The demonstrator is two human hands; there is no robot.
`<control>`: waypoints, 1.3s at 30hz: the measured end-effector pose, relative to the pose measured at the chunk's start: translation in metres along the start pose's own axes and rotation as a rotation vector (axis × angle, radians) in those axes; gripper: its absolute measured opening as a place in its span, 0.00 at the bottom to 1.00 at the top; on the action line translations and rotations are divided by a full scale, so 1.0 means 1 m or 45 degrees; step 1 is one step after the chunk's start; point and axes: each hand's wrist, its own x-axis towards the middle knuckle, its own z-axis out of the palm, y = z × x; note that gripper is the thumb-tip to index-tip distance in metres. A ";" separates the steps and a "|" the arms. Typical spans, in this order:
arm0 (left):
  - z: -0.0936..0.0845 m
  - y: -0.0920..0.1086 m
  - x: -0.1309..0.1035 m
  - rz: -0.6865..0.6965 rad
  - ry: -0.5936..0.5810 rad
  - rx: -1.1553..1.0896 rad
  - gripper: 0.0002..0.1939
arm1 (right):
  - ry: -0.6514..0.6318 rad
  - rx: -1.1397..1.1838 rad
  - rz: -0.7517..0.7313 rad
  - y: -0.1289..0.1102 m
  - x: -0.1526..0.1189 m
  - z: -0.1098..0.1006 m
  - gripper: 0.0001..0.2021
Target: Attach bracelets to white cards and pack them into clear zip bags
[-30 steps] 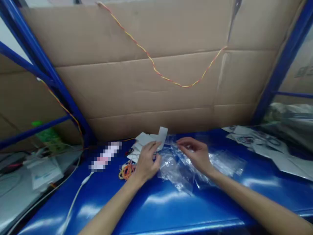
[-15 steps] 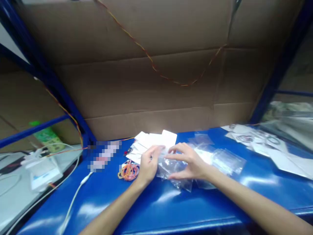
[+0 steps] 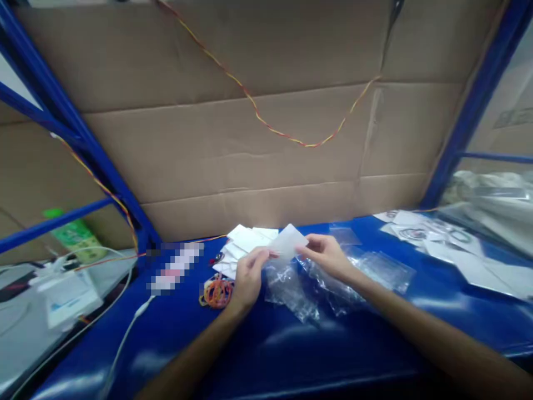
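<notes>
A white card (image 3: pixel 287 241) is held up at an angle between my two hands, above the blue surface. My right hand (image 3: pixel 327 256) pinches the card near its right corner with thumb and fingers. Closed at the card's lower left, my left hand (image 3: pixel 251 278) grips a clear plastic bag (image 3: pixel 289 289) that hangs below. The card's lower part looks hazy; whether it sits inside the bag or behind it I cannot tell. More clear bags (image 3: pixel 385 271) lie under and beside my right hand. Behind my left hand is a pile of white cards (image 3: pixel 244 244).
Left of my left hand lies a bundle of orange and pink cords (image 3: pixel 217 291). A white cable (image 3: pixel 127 333) runs along the blue table (image 3: pixel 250 361). Printed white cards (image 3: pixel 449 239) spread at the right. A cardboard wall (image 3: pixel 266 166) stands behind.
My right hand was spread over the clear bags; its fingers have closed on a white card, now raised between my hands. My left hand has stayed nearly in place.
</notes>
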 end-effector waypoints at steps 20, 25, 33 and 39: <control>-0.005 -0.012 0.010 -0.345 0.151 -0.332 0.23 | 0.446 0.688 0.231 0.000 0.010 -0.005 0.15; -0.004 -0.008 0.009 -0.403 0.089 -0.328 0.19 | 0.398 0.718 0.289 0.000 0.007 -0.004 0.15; -0.003 -0.011 0.008 -0.439 0.033 -0.299 0.20 | 0.179 0.603 0.299 -0.010 0.003 -0.003 0.20; -0.002 -0.011 0.007 -0.446 0.010 -0.248 0.23 | -0.027 0.556 0.225 -0.012 -0.003 -0.003 0.30</control>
